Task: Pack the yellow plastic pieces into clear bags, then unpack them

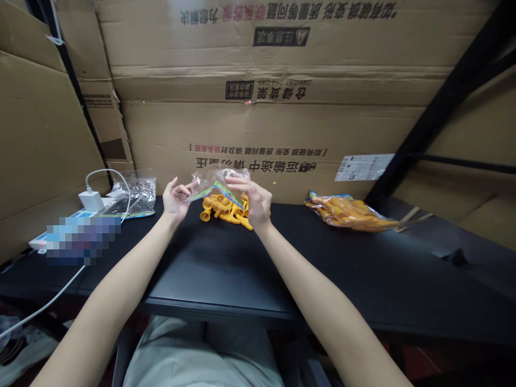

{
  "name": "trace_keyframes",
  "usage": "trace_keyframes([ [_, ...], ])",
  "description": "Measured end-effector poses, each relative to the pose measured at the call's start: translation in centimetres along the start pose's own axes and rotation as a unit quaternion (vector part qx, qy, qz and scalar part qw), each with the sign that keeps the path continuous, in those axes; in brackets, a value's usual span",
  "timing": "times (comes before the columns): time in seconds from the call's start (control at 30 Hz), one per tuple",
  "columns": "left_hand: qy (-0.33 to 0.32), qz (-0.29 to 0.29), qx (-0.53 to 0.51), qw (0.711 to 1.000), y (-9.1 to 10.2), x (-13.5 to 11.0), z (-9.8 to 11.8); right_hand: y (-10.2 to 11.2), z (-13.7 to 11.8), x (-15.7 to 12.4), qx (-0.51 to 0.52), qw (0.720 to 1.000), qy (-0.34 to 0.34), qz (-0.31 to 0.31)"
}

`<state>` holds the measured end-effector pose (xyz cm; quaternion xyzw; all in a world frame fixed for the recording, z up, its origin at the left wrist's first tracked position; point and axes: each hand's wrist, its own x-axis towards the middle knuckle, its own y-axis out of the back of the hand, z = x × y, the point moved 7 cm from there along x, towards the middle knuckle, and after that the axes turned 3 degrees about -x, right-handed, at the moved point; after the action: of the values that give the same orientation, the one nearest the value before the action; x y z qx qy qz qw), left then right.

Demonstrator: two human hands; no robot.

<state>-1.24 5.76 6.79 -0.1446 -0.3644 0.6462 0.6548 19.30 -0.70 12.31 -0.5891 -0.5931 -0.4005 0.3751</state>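
Note:
A clear plastic bag (202, 184) with a colourful printed strip is stretched between my hands, bent up in the middle. My left hand (176, 200) pinches its left end, a few fingers partly raised. At the other end, my right hand (258, 203) grips the bag with its fingers pointing left across the film; the thumb's exact hold is partly hidden. Just behind and below the bag, a pile of yellow-orange plastic pieces (230, 217), some with round cup-like ends, lies on the black table (217, 269). My right hand hides part of this pile.
A filled bag of similar orange pieces (350, 212) lies to the right. Left are clear plastic packaging (139, 196), a white charger (92, 200) on a power strip, and a white cable (60, 293). Cardboard (258, 123) walls the back; a black metal post (427, 107) slants at right.

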Motion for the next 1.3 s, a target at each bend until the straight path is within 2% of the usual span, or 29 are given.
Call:
trace_keyframes([
  [0.13,0.008,-0.021,0.025,0.999,-0.4,0.0,-0.3,0.5,-0.6,0.4,-0.037,0.999,0.015,0.015],
  [0.27,0.03,-0.082,0.174,0.981,-0.4,0.0,-2.2,1.5,-0.7,0.9,-0.06,0.997,0.017,0.05],
  [0.33,0.083,-0.132,0.275,0.949,-0.2,-0.3,-4.2,1.9,-0.5,1.0,-0.057,0.997,0.009,0.06],
  [0.43,0.15,-0.236,0.407,0.87,0.0,-1.3,-6.9,1.9,0.3,0.9,-0.034,0.997,-0.018,0.065],
  [0.5,0.135,-0.272,0.474,0.827,0.0,-1.6,-7.6,1.8,1.0,0.5,-0.002,0.996,-0.045,0.071],
  [0.6,0.087,-0.296,0.549,0.777,-0.1,-1.6,-7.8,1.5,2.7,-0.5,0.061,0.989,-0.099,0.086],
  [0.67,0.054,-0.322,0.568,0.755,-0.3,-1.7,-7.9,1.4,4.2,-1.2,0.097,0.98,-0.144,0.101],
  [0.7,0.035,-0.33,0.568,0.753,-0.4,-1.6,-7.9,1.5,5.0,-1.6,0.11,0.973,-0.169,0.11],
  [0.83,-0.032,-0.301,0.546,0.782,-0.1,-1.1,-7.7,1.8,8.2,-3.3,0.139,0.937,-0.283,0.149],
  [0.93,-0.07,-0.244,0.504,0.825,0.4,-0.8,-7.1,1.9,9.8,-4.1,0.144,0.914,-0.348,0.151],
  [1.03,-0.086,-0.17,0.449,0.873,1.2,-0.3,-6.3,2.0,10.5,-4.6,0.151,0.906,-0.365,0.151],
  [1.1,-0.055,-0.119,0.4,0.907,1.9,0.3,-5.8,2.0,10.8,-4.8,0.154,0.903,-0.37,0.153],
  [1.2,0.036,-0.048,0.289,0.956,3.2,1.1,-5.4,2.0,11.3,-5.3,0.145,0.902,-0.38,0.145],
  [1.3,0.146,-0.029,0.182,0.972,3.6,1.3,-5.6,2.0,11.6,-5.8,0.115,0.906,-0.386,0.127],
])
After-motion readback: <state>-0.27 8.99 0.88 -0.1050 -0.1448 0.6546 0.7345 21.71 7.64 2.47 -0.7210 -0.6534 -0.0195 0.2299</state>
